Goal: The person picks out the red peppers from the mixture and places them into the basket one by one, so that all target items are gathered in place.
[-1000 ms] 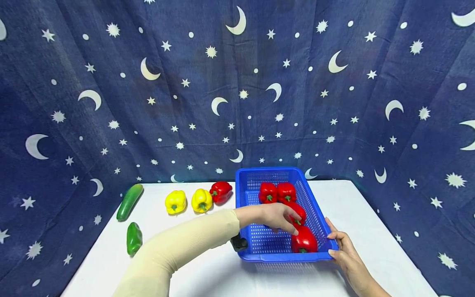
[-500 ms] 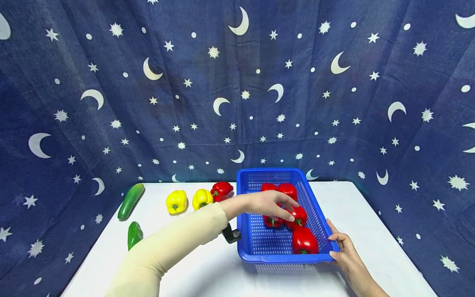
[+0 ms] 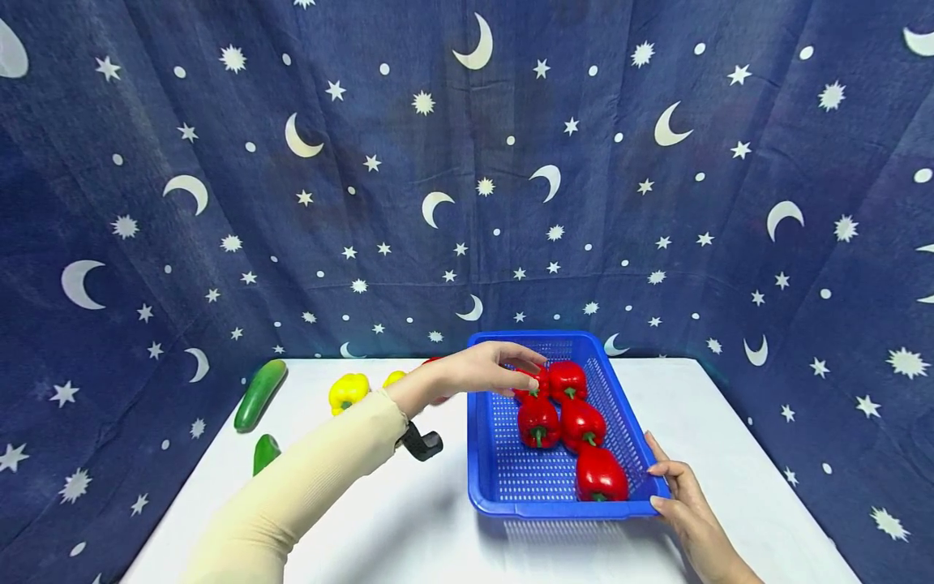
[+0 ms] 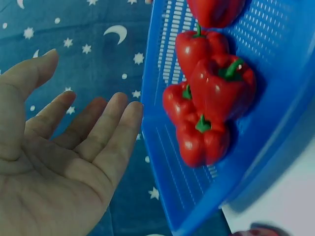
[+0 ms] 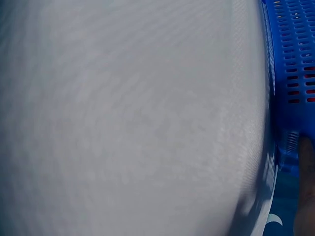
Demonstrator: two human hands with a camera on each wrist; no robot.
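Observation:
My left hand (image 3: 489, 369) is over the left rim of the blue basket (image 3: 562, 509), its fingers loosely spread and nothing held. In the left wrist view the palm (image 4: 54, 177) and spread fingers show beside the basket. Inside the basket lie several red bell peppers: one sits at the near right (image 3: 601, 474), the others toward the middle and back. My right hand (image 3: 686, 503) grips the basket's near right corner, fingers and thumb at the rim. In the right wrist view a finger (image 5: 306, 182) shows against the perforated wall.
A red bell pepper (image 3: 432, 359) on the white table (image 3: 409, 519) is mostly hidden behind my left arm. Left of it are two yellow bell peppers (image 3: 348, 392), one partly covered. Farther left lie a cucumber (image 3: 260, 396) and a green vegetable (image 3: 266, 453). A starry curtain (image 3: 409, 162) stands behind.
My left hand has moved from over the near red peppers back and left to the basket's left rim, uncovering the middle peppers. The right hand stays at the corner.

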